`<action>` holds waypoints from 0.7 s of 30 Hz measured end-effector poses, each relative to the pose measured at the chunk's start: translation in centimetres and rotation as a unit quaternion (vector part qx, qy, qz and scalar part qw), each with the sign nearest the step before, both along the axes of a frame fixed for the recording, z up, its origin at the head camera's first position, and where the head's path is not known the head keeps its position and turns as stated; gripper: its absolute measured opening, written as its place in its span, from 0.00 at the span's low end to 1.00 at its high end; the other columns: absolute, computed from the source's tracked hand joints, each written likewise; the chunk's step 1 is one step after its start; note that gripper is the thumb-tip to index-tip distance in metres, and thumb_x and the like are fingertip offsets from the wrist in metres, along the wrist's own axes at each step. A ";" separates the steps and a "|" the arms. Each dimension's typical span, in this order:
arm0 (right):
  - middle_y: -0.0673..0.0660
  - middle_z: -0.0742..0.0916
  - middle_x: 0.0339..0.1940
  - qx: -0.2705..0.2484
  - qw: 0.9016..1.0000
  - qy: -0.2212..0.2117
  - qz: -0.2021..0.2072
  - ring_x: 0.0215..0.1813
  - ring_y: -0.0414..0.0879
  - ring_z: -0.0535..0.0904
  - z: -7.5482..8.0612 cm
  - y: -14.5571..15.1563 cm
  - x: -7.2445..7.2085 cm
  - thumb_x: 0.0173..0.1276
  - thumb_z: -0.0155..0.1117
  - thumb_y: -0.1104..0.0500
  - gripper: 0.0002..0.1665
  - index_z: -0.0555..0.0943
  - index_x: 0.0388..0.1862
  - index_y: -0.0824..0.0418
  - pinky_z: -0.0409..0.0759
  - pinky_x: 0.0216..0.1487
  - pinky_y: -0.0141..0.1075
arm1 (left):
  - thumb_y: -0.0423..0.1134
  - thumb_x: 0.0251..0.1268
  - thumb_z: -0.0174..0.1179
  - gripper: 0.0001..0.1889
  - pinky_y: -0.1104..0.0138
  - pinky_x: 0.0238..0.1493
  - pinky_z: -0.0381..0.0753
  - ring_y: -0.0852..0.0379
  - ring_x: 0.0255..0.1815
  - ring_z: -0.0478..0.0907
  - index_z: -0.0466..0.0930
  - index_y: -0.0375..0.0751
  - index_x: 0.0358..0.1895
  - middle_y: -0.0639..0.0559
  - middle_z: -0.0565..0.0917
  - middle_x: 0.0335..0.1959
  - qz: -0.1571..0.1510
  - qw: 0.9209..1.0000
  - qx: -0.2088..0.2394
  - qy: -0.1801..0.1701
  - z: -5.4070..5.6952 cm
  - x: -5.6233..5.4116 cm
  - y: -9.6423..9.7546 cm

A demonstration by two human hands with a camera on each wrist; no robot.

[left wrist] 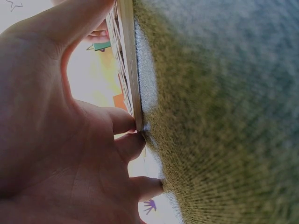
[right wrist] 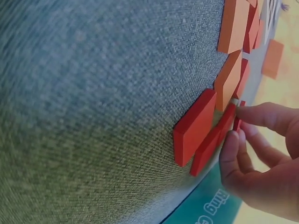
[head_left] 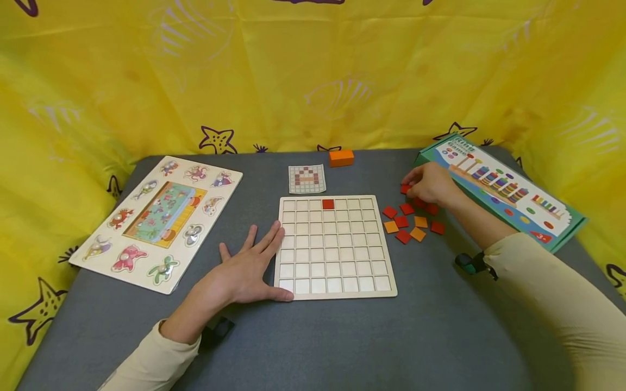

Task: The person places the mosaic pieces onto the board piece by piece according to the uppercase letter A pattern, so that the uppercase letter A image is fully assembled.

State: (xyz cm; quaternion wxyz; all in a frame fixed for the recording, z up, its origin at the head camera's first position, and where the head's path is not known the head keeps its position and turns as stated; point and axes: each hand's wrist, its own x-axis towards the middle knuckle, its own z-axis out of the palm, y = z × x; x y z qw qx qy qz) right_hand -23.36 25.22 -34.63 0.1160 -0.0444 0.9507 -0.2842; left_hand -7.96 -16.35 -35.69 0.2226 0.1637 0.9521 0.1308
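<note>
A pale wooden grid board [head_left: 334, 253] lies flat in the middle of the table, one red tile [head_left: 328, 204] set in its far row. My left hand [head_left: 246, 271] rests along the board's left edge, fingers spread, thumb at the near corner and fingertips by the side. To the right of the board, my right hand [head_left: 432, 183] pinches a red square tile [right wrist: 239, 116] between thumb and fingers. Around it lie several loose red tiles [head_left: 401, 221] and a few orange tiles [head_left: 418, 234]; those beneath the hand are partly hidden.
A small pattern card [head_left: 307, 179] lies behind the board, with an orange block [head_left: 341, 158] beside it. On the left is an animal puzzle board [head_left: 161, 222]. A green game box [head_left: 508, 190] stands at the right, under my right forearm. Yellow cloth [head_left: 293, 81] hangs behind.
</note>
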 end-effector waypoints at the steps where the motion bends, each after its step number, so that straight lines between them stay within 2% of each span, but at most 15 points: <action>1: 0.65 0.88 0.44 0.000 1.000 0.003 -0.001 0.43 0.56 0.80 0.0 -0.1 0.0 0.63 0.70 0.65 0.18 0.87 0.52 0.69 0.77 0.39 0.37 | 0.76 0.48 0.71 0.70 0.12 0.59 0.35 0.31 0.87 0.33 0.36 0.53 0.87 0.56 0.36 0.89 0.000 1.000 0.000 -0.001 0.0 0.0 0.0; 10: 0.68 0.89 0.47 -0.006 1.000 0.026 0.013 0.46 0.58 0.81 0.3 -0.7 0.4 0.63 0.71 0.66 0.19 0.88 0.54 0.68 0.77 0.40 0.37 | 0.77 0.48 0.71 0.71 0.12 0.59 0.35 0.31 0.87 0.32 0.36 0.52 0.87 0.56 0.35 0.89 0.000 1.000 0.001 -0.002 0.0 -0.1 0.0; 21: 0.66 0.90 0.50 -0.032 0.999 0.010 0.006 0.49 0.57 0.81 0.7 -2.2 0.7 0.65 0.71 0.65 0.18 0.89 0.54 0.64 0.77 0.41 0.37 | 0.77 0.49 0.70 0.70 0.12 0.59 0.35 0.31 0.86 0.33 0.36 0.52 0.87 0.56 0.35 0.89 -0.002 1.000 0.000 -0.001 0.0 0.0 0.0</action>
